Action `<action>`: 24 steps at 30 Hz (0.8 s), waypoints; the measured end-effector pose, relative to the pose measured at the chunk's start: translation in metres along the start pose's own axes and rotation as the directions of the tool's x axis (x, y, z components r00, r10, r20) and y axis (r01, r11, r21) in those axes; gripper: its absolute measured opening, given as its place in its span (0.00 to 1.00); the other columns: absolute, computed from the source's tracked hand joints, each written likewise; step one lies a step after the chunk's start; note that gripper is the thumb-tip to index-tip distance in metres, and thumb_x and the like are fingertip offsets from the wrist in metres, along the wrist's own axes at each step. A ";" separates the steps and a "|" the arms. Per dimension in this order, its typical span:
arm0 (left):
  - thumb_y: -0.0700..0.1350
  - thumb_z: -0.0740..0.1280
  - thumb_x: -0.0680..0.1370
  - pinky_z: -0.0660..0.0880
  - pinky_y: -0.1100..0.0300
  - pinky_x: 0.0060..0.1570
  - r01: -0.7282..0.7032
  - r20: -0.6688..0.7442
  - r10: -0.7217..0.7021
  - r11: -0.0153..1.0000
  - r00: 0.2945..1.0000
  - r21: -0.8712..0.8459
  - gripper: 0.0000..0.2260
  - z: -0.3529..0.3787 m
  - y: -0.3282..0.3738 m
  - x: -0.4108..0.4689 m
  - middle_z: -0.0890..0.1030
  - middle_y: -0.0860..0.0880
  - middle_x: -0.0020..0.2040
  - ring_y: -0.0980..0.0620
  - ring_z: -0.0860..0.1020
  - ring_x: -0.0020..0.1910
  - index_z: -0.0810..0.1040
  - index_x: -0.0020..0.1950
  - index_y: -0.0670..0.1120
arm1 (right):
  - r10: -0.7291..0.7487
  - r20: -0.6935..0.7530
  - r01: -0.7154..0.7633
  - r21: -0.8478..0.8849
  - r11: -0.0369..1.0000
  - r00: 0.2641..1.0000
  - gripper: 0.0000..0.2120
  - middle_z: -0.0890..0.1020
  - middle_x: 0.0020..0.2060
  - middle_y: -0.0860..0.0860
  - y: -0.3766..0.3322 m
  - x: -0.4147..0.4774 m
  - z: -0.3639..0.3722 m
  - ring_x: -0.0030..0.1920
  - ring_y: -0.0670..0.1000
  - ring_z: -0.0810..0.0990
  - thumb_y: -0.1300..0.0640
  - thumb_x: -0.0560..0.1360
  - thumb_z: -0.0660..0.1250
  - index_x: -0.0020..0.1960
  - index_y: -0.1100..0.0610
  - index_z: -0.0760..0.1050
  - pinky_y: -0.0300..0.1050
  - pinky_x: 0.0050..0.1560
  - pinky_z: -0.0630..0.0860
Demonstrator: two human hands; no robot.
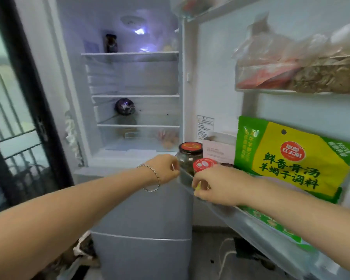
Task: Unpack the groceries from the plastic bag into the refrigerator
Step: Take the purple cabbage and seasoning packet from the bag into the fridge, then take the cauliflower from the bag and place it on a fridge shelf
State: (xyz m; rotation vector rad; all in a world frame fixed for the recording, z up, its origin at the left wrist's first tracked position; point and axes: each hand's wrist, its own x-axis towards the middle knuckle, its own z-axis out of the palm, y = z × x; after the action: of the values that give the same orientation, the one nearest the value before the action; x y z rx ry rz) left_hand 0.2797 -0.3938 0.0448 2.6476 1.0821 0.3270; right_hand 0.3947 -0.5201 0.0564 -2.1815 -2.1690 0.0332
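Scene: fridge [129,77] open, door swung to the right; both hands at the low door shelf [185,178].
Dark-lid jar [189,156]: glass w/ dark contents, stands upright at the shelf's near end. Prob. heavy for its size, stiff, breakable, smooth sides so may slip. Best hold = around the body below the lid, or over the lid from above.
Red-lid jar [203,165]: smaller, just beside the dark-lid jar, touching or nearly. Same handling, lighter.
Left hand [166,168]: at the dark-lid jar's side, fingers curled toward the glass; can't tell if the grip is closed on it or only touching.
Right hand [216,186]: fingers bent at the shelf rail below the red-lid jar, something small and yellowish at the fingertips; blurred, can't tell what or if it's grasped.
Seasoning pouch [291,158]: green/yellow, soft, light, leans in the same shelf behind the right hand. Take by the top edge.
Upper door shelf [291,77]: clear bags of dried goods, soft, crushable.
Plastic bag: not in view.
Risk: jars clinking together or tipping over the rail.
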 end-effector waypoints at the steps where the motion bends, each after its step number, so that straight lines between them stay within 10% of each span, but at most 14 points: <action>1: 0.43 0.62 0.76 0.72 0.60 0.52 0.103 0.035 -0.104 0.994 0.994 0.036 0.10 0.004 -0.011 -0.016 0.81 0.44 0.54 0.46 0.78 0.55 0.79 0.54 0.43 | -0.072 0.033 0.071 0.020 0.997 0.997 0.13 0.80 0.56 0.50 -0.007 0.009 0.005 0.57 0.52 0.77 0.48 0.76 0.61 0.59 0.50 0.76 0.43 0.53 0.73; 6: 0.45 0.62 0.76 0.73 0.58 0.51 0.534 0.034 -0.541 0.838 0.841 0.115 0.12 0.026 -0.051 -0.145 0.82 0.43 0.53 0.44 0.79 0.54 0.80 0.52 0.41 | -0.319 0.241 0.327 0.004 0.945 0.917 0.13 0.79 0.59 0.52 -0.063 0.024 0.039 0.59 0.54 0.76 0.52 0.76 0.62 0.58 0.55 0.77 0.48 0.60 0.74; 12: 0.45 0.61 0.76 0.75 0.55 0.52 0.897 -0.006 -0.897 0.441 0.441 0.024 0.11 0.052 -0.036 -0.364 0.81 0.42 0.53 0.43 0.78 0.52 0.79 0.52 0.41 | -0.591 0.416 0.653 -0.009 0.758 0.691 0.15 0.80 0.57 0.56 -0.184 -0.049 0.085 0.57 0.58 0.78 0.53 0.77 0.60 0.57 0.59 0.78 0.49 0.52 0.76; 24: 0.44 0.57 0.78 0.72 0.55 0.54 0.930 -0.194 -0.910 -0.351 -0.366 -0.107 0.12 0.137 0.228 -0.769 0.77 0.45 0.60 0.42 0.76 0.59 0.75 0.58 0.46 | -0.909 0.415 0.999 0.007 -0.042 -0.041 0.17 0.76 0.62 0.56 -0.401 -0.417 0.128 0.61 0.57 0.75 0.53 0.79 0.56 0.64 0.59 0.73 0.44 0.58 0.71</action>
State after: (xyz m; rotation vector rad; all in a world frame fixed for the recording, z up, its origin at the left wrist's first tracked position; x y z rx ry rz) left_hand -0.0664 -1.1167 -0.0935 0.6003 2.9131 0.0831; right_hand -0.0164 -0.9310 -0.0596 0.0537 -3.5079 -0.0582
